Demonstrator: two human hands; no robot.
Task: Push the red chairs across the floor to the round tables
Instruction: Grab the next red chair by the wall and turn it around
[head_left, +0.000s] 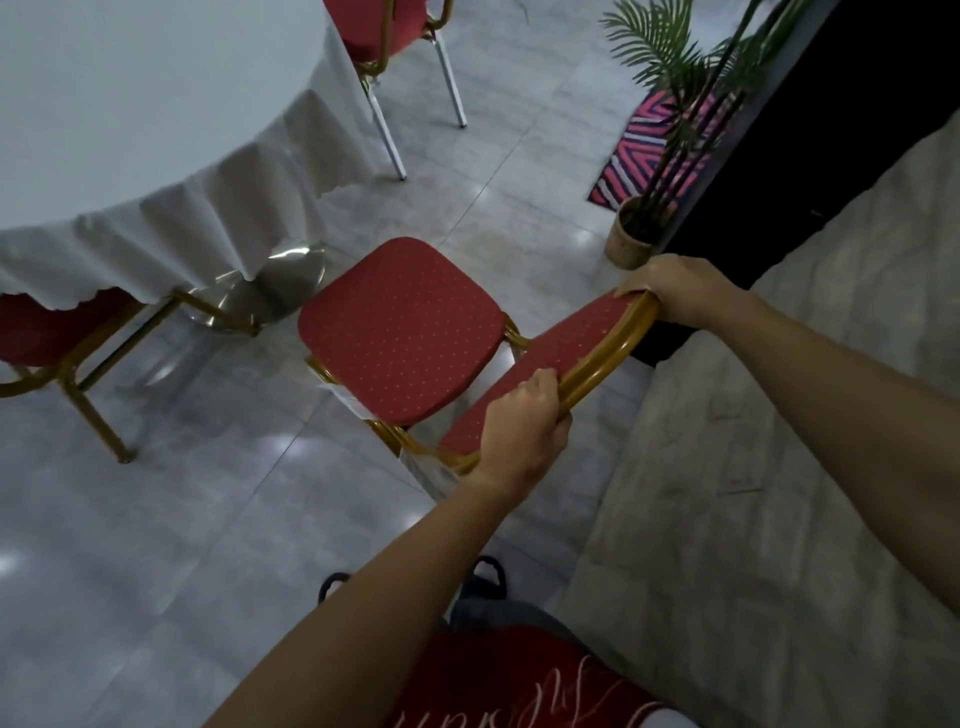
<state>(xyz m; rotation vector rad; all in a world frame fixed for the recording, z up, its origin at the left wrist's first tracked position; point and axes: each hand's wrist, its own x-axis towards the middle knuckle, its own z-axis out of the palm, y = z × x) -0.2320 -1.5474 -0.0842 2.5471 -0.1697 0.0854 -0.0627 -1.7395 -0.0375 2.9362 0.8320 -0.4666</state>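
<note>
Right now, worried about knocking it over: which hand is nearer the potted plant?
Right. The right hand grips the chair backrest end just beside the potted plant; the left hand holds the far end.

Red shirt (519, 680) with white lettering, bare forearms.

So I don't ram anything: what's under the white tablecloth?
Under the tablecloth a shiny metal base shows, plus a red chair partly tucked in. The rest is covered.

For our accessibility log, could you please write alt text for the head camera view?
Both hands, left hand and right hand, grip the gold top rail of a red chair facing a round table draped in white cloth. Two more red chairs sit at the table; a potted palm stands to the right.
</note>
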